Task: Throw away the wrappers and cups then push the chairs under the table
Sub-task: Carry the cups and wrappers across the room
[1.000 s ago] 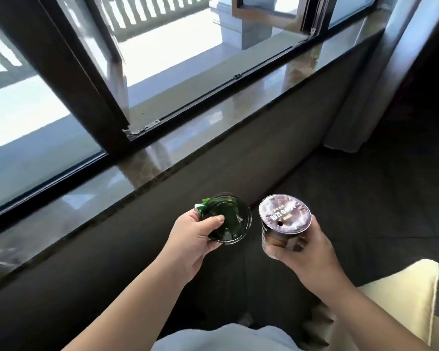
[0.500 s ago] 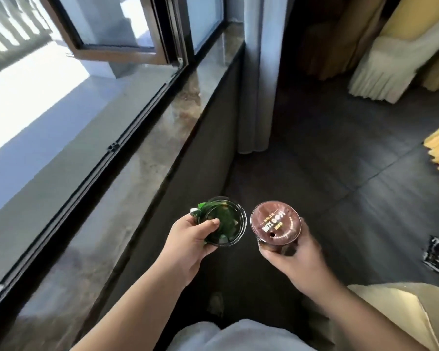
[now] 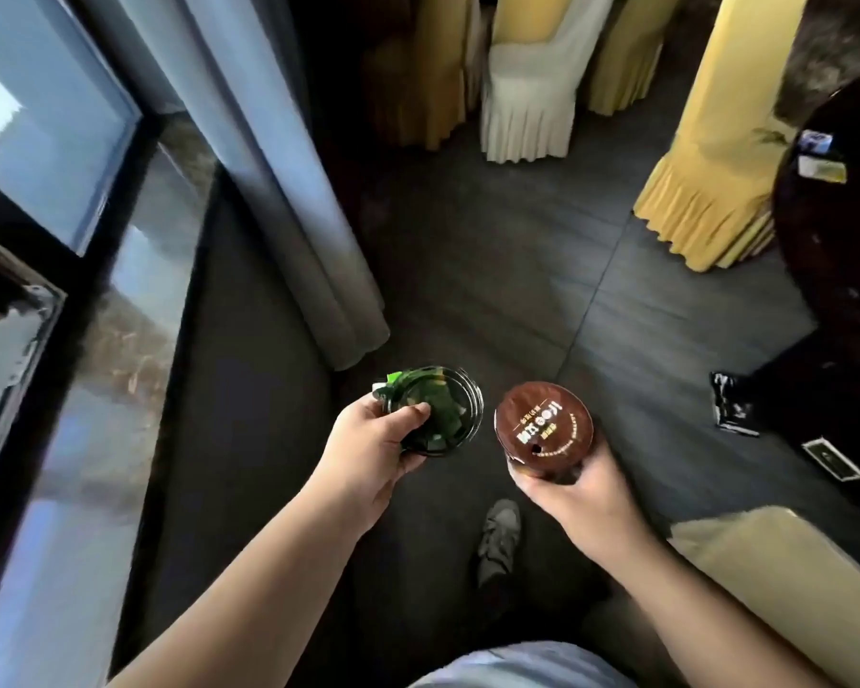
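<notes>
My left hand (image 3: 368,451) holds a clear plastic cup (image 3: 440,412) with a green wrapper stuffed inside, thumb over its rim. My right hand (image 3: 574,489) grips a cup with a sealed brown lid (image 3: 543,427) from below. Both cups are held side by side above the dark floor. A black wrapper (image 3: 731,404) and a small black card-like wrapper (image 3: 832,459) lie on the floor at the right. A dark round table (image 3: 835,270) shows at the right edge with small packets (image 3: 820,163) on it. Chairs in yellow covers (image 3: 706,156) stand away from the table.
A window and stone sill (image 3: 135,310) run along the left, with a grey curtain (image 3: 289,181) hanging beside them. A white-covered chair (image 3: 527,91) stands at the back. A pale chair seat (image 3: 785,578) is at my lower right. My shoe (image 3: 500,538) is on the floor.
My view has swung right from the window toward the room, bringing chairs, table and floor wrappers into sight. Both hands keep the same hold on their cups.
</notes>
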